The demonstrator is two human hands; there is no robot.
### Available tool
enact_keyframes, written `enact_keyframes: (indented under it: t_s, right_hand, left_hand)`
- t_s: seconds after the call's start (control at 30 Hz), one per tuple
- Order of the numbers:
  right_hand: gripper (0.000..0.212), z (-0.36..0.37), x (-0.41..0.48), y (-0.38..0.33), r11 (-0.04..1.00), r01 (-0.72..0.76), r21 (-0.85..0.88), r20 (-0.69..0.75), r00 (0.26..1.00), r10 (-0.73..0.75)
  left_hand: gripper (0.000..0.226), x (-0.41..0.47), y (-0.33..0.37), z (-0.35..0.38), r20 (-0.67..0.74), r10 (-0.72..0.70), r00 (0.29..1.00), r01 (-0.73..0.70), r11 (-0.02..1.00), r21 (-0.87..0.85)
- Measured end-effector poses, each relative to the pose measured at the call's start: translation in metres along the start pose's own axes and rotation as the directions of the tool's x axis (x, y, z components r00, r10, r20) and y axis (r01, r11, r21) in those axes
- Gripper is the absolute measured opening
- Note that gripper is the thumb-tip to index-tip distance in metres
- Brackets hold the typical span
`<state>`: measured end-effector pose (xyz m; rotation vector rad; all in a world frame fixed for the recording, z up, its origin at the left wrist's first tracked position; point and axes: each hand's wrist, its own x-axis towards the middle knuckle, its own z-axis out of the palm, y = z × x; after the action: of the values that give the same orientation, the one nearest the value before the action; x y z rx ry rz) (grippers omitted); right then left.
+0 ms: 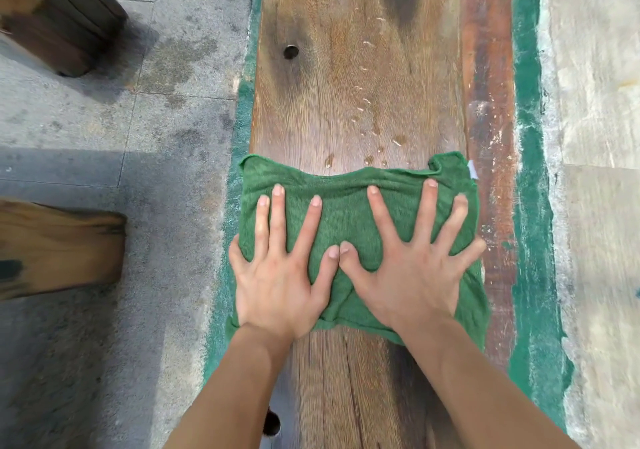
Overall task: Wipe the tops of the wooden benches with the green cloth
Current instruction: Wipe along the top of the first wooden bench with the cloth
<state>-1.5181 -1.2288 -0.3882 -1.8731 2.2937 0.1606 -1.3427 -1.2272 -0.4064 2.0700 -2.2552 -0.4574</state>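
Observation:
A long wooden bench top (356,78) runs away from me down the middle of the view. The green cloth (346,206) lies spread flat across its full width. My left hand (280,282) presses on the cloth's left half, fingers splayed. My right hand (412,275) presses on the right half the same way, and the two thumbs touch in the middle. Water drops (367,102) dot the wood just beyond the cloth. The wood near me, behind the cloth, looks darker.
Two round holes (291,52) pierce the bench top farther away, and one more sits near my left forearm. Grey concrete floor (104,137) lies to the left, with another wooden bench end (59,247) and a dark wooden block (59,19). A green painted strip (530,206) borders the right side.

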Motion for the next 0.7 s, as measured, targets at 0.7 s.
enact_keyframes:
  t_s: [0.7]
  right_hand:
    - [0.083, -0.016, 0.065, -0.010, 0.997, -0.070, -0.040, -0.024, 0.997, 0.069]
  left_hand:
    - [0.071, 0.087, -0.008, -0.011, -0.003, 0.108, 0.994, -0.108, 0.994, -0.030]
